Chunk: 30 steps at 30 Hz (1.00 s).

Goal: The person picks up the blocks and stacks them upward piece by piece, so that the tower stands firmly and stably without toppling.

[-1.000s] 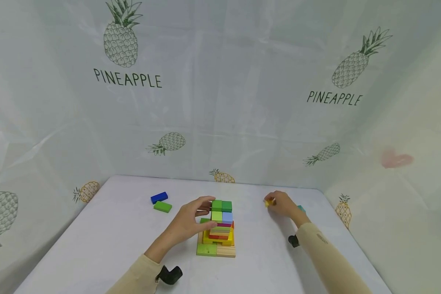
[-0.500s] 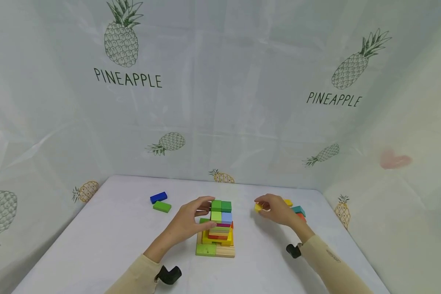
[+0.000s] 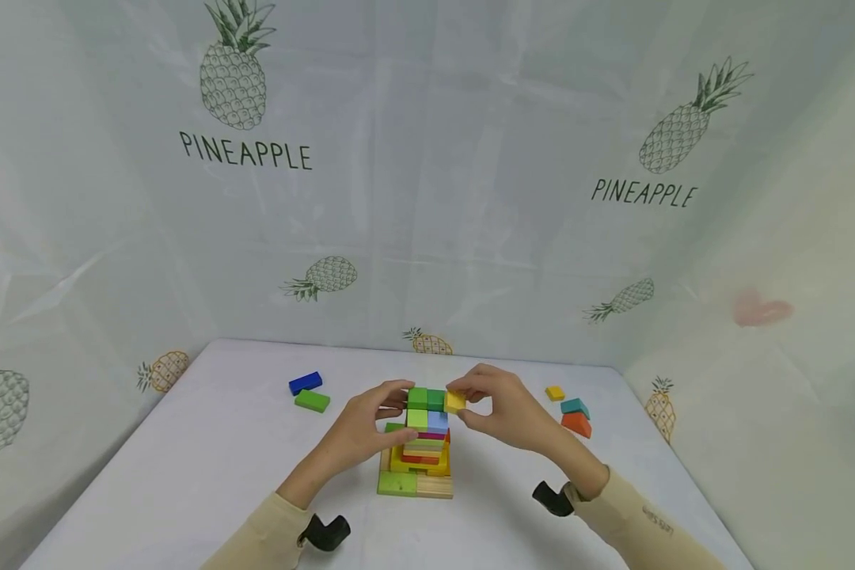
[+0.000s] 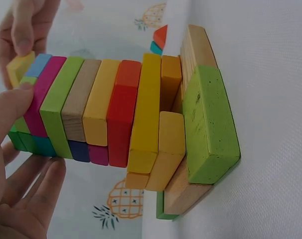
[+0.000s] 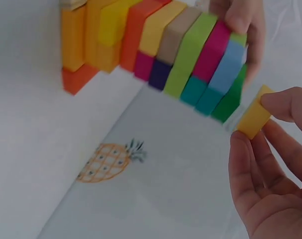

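A tower of coloured wooden blocks (image 3: 425,443) stands on the white table, on a green and plain wood base. My left hand (image 3: 363,423) holds its upper part from the left, thumb at the front and fingers behind. In the left wrist view the thumb lies against the top layers (image 4: 39,92). Between thumb and fingertips, my right hand (image 3: 506,404) pinches a small yellow block (image 3: 455,402), just right of the green top blocks (image 3: 427,398). In the right wrist view this yellow block (image 5: 254,113) is apart from the tower, with a narrow gap.
Off to the right lie a yellow block (image 3: 555,393), a teal block (image 3: 575,408) and an orange block (image 3: 576,425). On the left are a blue block (image 3: 305,383) and a green block (image 3: 312,400). A pineapple-print curtain (image 3: 427,198) hangs behind the table.
My right hand has picked up the yellow block from the right side of the table and carried it left and up to the tower's top. The left hand stays put.
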Each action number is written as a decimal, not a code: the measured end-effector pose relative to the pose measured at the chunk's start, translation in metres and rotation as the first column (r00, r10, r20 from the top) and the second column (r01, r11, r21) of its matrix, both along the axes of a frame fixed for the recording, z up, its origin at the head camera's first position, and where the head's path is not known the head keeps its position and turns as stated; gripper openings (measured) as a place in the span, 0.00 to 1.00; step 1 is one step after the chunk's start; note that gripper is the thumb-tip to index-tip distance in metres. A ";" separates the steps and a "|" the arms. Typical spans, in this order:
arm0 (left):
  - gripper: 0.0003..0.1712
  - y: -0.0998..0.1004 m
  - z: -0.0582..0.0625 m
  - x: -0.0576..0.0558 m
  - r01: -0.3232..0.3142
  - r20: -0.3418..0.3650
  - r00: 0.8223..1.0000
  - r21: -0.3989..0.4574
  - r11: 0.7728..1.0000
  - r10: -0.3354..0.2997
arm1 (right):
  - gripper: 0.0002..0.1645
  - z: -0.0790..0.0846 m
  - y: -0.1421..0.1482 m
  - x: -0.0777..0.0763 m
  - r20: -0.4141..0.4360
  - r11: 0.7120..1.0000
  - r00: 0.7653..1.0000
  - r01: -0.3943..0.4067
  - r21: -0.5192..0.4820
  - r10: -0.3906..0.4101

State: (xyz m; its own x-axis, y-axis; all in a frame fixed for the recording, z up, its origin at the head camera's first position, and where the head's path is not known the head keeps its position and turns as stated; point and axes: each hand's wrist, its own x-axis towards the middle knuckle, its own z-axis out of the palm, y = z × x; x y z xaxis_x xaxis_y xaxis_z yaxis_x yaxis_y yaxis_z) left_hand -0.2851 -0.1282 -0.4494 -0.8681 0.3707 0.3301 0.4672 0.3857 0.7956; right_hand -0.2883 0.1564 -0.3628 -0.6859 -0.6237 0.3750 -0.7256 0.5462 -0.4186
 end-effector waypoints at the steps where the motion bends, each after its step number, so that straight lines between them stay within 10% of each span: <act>1: 0.43 0.000 0.000 0.000 0.001 0.003 1.000 -0.002 1.000 -0.001 | 0.21 0.001 -0.004 0.003 -0.006 1.000 1.000 -0.010 0.001 0.010; 15: 0.42 -0.001 -0.001 0.001 0.023 0.005 1.000 -0.006 1.000 -0.023 | 0.14 -0.013 -0.029 0.016 -0.033 0.998 0.997 -0.065 0.024 0.066; 30: 0.45 -0.003 -0.002 -0.003 0.025 -0.036 0.999 -0.007 1.000 -0.026 | 0.12 -0.023 -0.024 0.013 -0.276 0.993 0.954 -0.118 0.006 0.115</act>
